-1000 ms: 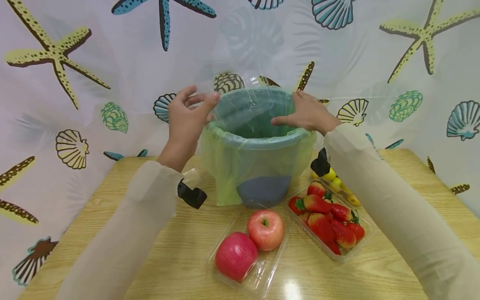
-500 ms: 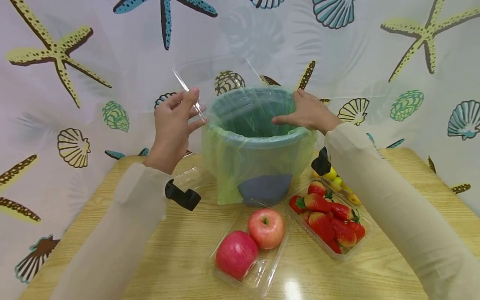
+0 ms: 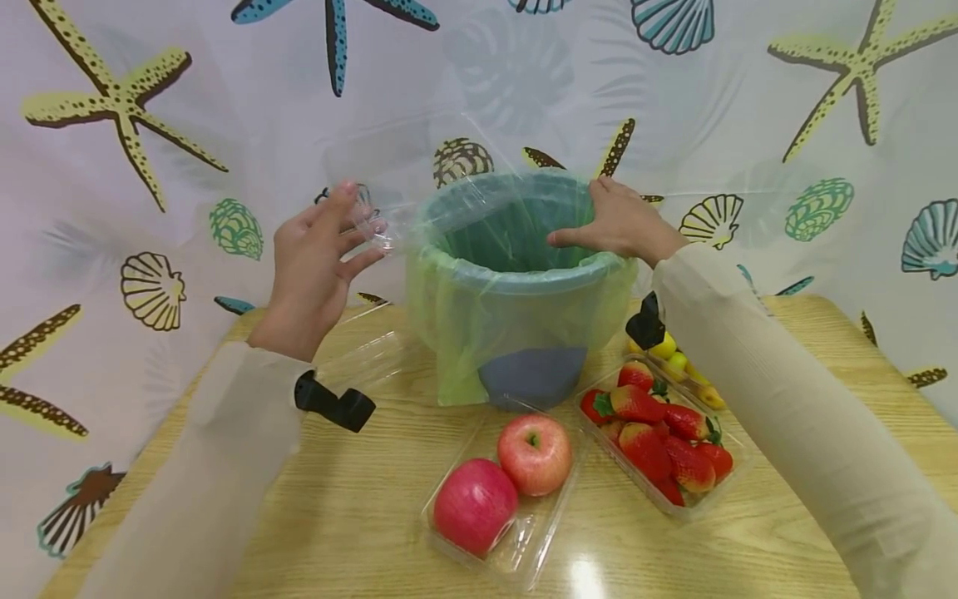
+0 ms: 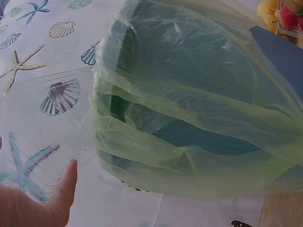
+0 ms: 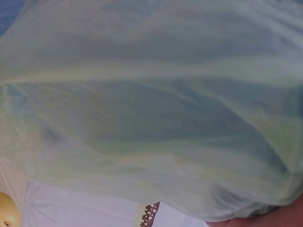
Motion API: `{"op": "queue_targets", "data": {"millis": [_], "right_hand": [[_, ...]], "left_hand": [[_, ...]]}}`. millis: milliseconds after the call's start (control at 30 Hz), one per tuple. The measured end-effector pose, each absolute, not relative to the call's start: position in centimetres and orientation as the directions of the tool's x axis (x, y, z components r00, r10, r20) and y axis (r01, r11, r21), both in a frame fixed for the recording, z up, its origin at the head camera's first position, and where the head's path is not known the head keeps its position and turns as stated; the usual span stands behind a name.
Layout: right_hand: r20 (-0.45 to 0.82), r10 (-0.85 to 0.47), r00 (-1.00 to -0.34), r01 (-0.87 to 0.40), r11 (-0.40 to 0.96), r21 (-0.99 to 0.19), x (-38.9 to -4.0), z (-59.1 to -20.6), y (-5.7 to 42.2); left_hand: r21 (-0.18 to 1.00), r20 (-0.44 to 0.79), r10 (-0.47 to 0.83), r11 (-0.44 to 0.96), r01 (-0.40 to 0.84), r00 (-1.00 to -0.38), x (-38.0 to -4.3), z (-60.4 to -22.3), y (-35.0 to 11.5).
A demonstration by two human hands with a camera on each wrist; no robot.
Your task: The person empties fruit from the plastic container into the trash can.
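In the head view my left hand (image 3: 310, 266) holds a clear plastic container (image 3: 419, 179) by its left edge, between thumb and fingers. The container is tilted, and its right part hangs over the opening of a blue-grey bin (image 3: 535, 378). A thin yellow-green bag (image 3: 456, 341) lines the bin and folds down over its rim. My right hand (image 3: 621, 225) grips the bin's right rim, the thumb reaching over the opening. In the left wrist view the container (image 4: 52, 123) stands beside the bag, with one finger extended near it. The right wrist view shows mostly bag (image 5: 142, 109).
Two apples (image 3: 475, 506) lie in a clear tray in front of the bin. Right of them sits a clear box of strawberries (image 3: 647, 449), with small yellow fruit (image 3: 677, 362) behind. Another clear plastic container (image 3: 367, 358) lies left of the bin. A patterned cloth (image 3: 284, 158) hangs behind.
My left hand has moved left and slightly down, drawing the clear container leftward, partly away from the bin's opening. The right hand stays on the rim.
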State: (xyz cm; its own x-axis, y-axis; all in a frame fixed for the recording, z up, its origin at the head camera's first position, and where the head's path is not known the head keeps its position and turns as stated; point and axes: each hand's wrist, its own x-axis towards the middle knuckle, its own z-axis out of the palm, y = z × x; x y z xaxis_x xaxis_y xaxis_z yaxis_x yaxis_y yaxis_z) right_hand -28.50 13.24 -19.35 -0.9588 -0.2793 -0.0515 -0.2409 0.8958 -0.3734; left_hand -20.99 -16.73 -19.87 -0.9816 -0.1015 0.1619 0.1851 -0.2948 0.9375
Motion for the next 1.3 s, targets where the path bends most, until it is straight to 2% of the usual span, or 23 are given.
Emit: {"op": "queue_targets", "data": {"millis": [300, 967, 1300], "right_hand": [[-0.054, -0.285, -0.957, -0.245, 0.893, -0.376, -28.4, -19.2, 13.1], [-0.054, -0.284, -0.957, -0.246, 0.898, -0.364, -28.3, -19.2, 13.2], [-0.055, -0.282, -0.958, -0.245, 0.900, -0.360, -28.4, -19.3, 13.1]], "left_hand": [[0.877, 0.166, -0.068, -0.446, 0.179, -0.984, -20.6, -20.3, -18.6], [0.869, 0.110, -0.052, -0.480, 0.121, -0.993, -19.4, -21.1, -23.5], [0.775, 0.072, -0.012, -0.628, 0.063, -0.997, -18.9, -22.1, -26.4]]}}
